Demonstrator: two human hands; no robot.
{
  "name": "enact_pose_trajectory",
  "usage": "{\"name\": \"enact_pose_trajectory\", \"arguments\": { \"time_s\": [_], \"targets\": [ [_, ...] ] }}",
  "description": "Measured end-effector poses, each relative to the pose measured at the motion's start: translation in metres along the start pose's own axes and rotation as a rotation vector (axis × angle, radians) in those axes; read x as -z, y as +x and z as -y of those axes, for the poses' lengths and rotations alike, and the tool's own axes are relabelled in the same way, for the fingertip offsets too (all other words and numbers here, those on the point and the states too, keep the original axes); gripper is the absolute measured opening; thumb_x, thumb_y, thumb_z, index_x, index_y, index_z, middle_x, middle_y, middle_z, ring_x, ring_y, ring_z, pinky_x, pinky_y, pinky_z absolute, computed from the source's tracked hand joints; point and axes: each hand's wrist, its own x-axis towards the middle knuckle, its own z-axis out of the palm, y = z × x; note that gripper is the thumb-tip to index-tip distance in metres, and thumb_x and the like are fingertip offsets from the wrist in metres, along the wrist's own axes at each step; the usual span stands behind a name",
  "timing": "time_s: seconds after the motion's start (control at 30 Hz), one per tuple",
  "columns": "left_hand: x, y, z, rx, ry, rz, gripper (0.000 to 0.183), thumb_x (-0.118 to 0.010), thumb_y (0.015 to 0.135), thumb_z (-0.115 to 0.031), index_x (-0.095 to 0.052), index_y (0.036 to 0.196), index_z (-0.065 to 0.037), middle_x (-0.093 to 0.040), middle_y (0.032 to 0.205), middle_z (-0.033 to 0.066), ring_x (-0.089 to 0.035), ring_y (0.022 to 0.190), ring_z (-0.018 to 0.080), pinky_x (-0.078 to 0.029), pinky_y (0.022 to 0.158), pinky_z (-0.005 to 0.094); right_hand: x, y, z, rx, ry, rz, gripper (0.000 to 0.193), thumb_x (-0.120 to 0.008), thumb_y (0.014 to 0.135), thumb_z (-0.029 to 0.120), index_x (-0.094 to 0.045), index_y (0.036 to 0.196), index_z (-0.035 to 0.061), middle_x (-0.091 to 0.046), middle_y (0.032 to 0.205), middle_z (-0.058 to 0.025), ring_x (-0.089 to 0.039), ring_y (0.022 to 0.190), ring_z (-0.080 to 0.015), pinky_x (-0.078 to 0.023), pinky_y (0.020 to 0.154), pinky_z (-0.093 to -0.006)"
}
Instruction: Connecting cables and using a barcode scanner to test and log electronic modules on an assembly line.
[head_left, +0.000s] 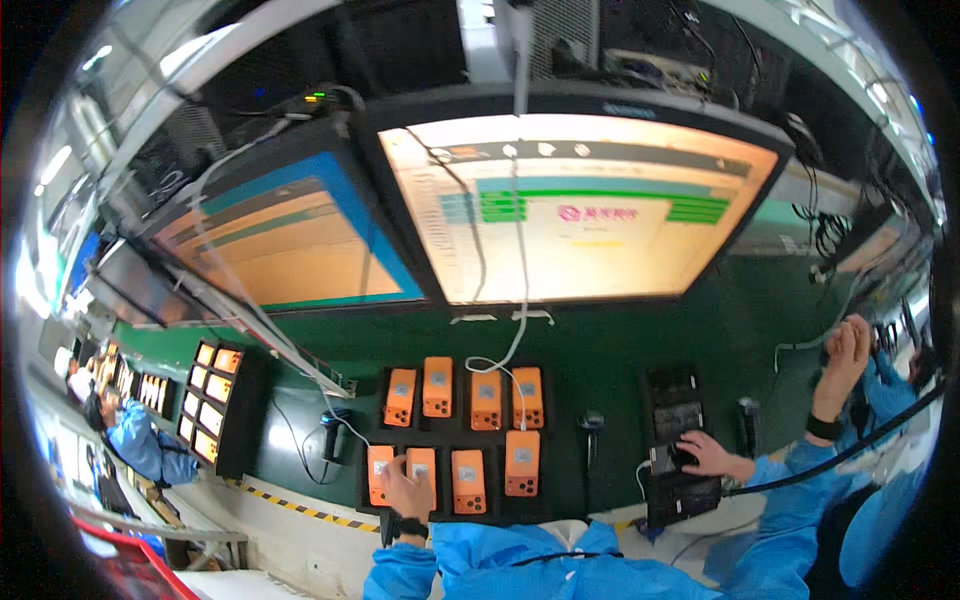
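Phones (pixel 379 467) sit close by the tray's (pixel 444 492) near-left corner, so left hand (pixel 408 492) (can't tell if gripping) might bump one.

My sleeve (pixel 398 577) is bright blue and my wristband (pixel 411 527) is black. The phones (pixel 468 484) are orange with dark camera dots, and their trays (pixel 446 434) are black. The table (pixel 610 350) is green. The tape (pixel 312 513) has yellow and black stripes. The big monitor (pixel 600 272) shows creamy white with green bars and a pink mark.

Blue smock (pixel 485 568), blue sleeve (pixel 398 575) — left hand (pixel 405 490) with black wristband (pixel 409 527) — dark chest cord (pixel 568 556)
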Motion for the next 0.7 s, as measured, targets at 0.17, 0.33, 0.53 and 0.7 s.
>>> {"name": "enact_pose_trajectory", "arguments": {
  "time_s": [0.17,0.33,0.53,0.7],
  "targets": [
    [-0.069,0.051,-0.026,-0.214,-0.253,0.348,0.013,-0.066,0.075,-0.011,-0.063,0.087,-0.007,-0.063,0.083,0.0108,-0.060,0.080,0.0301,-0.048,0.073,0.0408,-0.098,-0.068,0.030,-0.064,0.033,0.076,0.013,-0.053,0.096,0.014,-0.059,0.092,0.0042,-0.050,0.070,0.0008,-0.046,0.060,-0.0077,-0.036,0.053,-0.0231],
    [-0.150,0.057,-0.059,-0.411,-0.311,0.716,0.023,-0.071,0.075,-0.022,-0.064,0.089,-0.005,-0.067,0.085,0.0153,-0.064,0.082,0.0329,-0.050,0.076,0.0430,-0.093,-0.104,0.050,-0.209,0.086,-0.013,0.023,-0.050,0.099,0.025,-0.059,0.095,0.0034,-0.052,0.070,-0.0008,-0.047,0.062,-0.0075,-0.037,0.055,-0.0230],
    [-0.190,0.043,-0.013,-0.638,-0.026,0.954,0.053,-0.072,0.075,-0.047,-0.068,0.106,-0.004,-0.068,0.101,0.0212,-0.061,0.100,0.0386,-0.048,0.092,0.0457,-0.082,-0.168,0.043,-0.508,0.216,-0.054,0.030,-0.048,0.100,0.034,-0.054,0.104,0.0045,-0.056,0.081,-0.0044,-0.056,0.066,-0.0119,-0.050,0.055,-0.0244],
    [-0.173,0.034,-0.037,-0.601,-0.072,0.896,0.051,-0.081,0.070,-0.034,-0.067,0.103,0.001,-0.068,0.100,0.0207,-0.065,0.095,0.0342,-0.052,0.084,0.0415,-0.038,-0.198,0.068,-0.464,0.197,-0.190,0.031,-0.047,0.101,0.033,-0.057,0.099,0.0041,-0.055,0.074,-0.0018,-0.050,0.061,-0.0085,-0.039,0.055,-0.0216]
  ]
}}
